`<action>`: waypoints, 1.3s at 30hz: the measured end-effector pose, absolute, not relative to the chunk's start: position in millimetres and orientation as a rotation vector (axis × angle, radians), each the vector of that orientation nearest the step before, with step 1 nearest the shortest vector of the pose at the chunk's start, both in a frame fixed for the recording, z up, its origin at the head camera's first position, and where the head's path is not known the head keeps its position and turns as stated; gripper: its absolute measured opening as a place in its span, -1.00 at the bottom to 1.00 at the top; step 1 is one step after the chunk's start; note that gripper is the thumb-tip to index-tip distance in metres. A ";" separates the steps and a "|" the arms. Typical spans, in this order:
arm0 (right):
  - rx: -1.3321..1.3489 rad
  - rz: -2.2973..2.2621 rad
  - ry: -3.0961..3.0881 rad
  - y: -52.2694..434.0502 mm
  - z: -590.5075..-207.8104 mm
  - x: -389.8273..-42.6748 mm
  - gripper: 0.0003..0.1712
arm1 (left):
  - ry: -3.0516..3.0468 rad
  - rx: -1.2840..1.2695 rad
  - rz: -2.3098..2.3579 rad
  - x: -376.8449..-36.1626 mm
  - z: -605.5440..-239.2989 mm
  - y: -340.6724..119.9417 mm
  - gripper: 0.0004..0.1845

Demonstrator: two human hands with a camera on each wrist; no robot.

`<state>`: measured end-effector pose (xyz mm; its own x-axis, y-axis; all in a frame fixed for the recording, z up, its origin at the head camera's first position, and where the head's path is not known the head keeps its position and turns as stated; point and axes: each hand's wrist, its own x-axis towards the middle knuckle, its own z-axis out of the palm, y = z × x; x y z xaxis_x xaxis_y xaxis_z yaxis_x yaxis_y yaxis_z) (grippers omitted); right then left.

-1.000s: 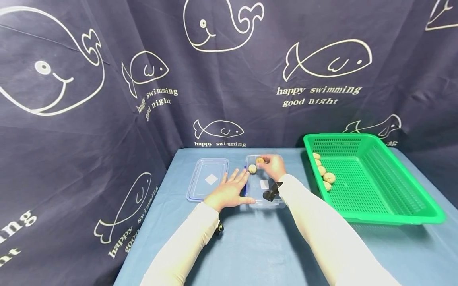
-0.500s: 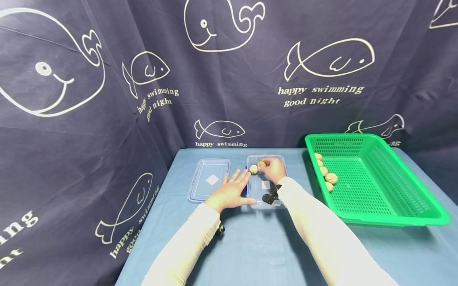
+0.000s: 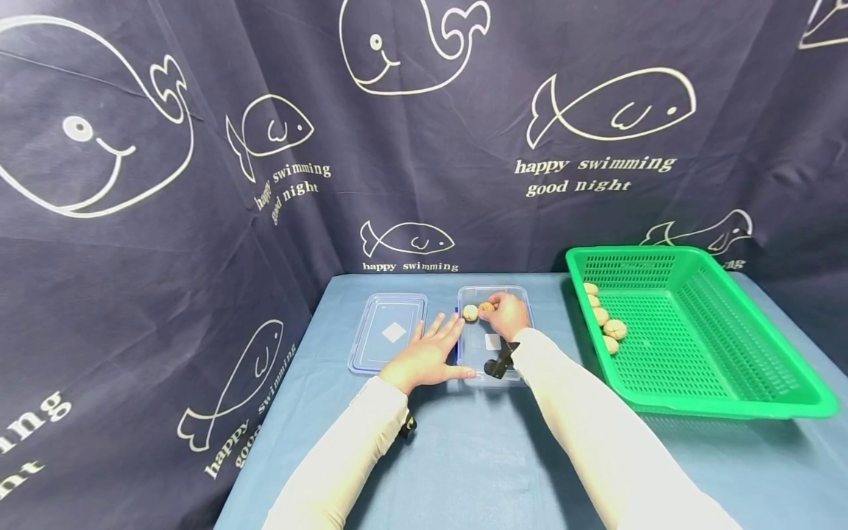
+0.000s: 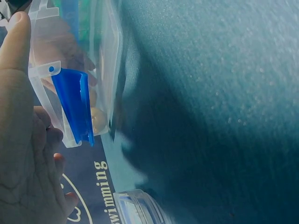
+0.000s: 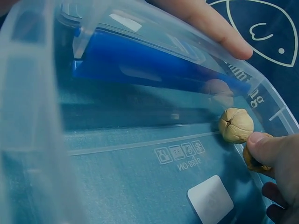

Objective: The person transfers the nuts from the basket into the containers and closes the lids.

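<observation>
Left hand [image 3: 424,357] lay flat with straight fingers against the left side of the clear box [image 3: 493,361], steadying it by the blue latch [image 4: 72,105]. Further in, the right hand [image 3: 509,315] pinched a brownish walnut [image 3: 486,306] low inside the box, just beside a paler nut [image 5: 236,125] already resting there. Looked like the set-down step (release not done yet). Next move probably called for letting go, then reaching right to the green basket [image 3: 729,397], where more nuts [image 3: 612,328] sat. The lid [image 3: 391,331] lay left.
</observation>
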<state>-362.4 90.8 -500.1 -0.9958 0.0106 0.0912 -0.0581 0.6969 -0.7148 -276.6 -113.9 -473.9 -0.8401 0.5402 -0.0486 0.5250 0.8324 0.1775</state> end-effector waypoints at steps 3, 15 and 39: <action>0.013 1.182 -2.826 89.5 -498.8 -361.6 -0.60 | 2.920 0.841 0.232 -277.0 -474.9 -113.9 0.15; -0.029 1.156 -2.811 87.0 -499.8 -361.9 -0.64 | 2.928 0.860 0.242 -277.7 -479.2 -114.2 0.15; -0.016 1.133 -2.817 86.2 -491.9 -360.0 -0.58 | 2.915 0.846 0.263 -276.6 -477.9 -113.7 0.15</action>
<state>-360.0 86.2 -491.9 -0.9944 0.0491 0.0939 -0.0296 0.7222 -0.6911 -276.6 -113.7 -477.9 -0.8416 0.5384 -0.0426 0.5221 0.8313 0.1908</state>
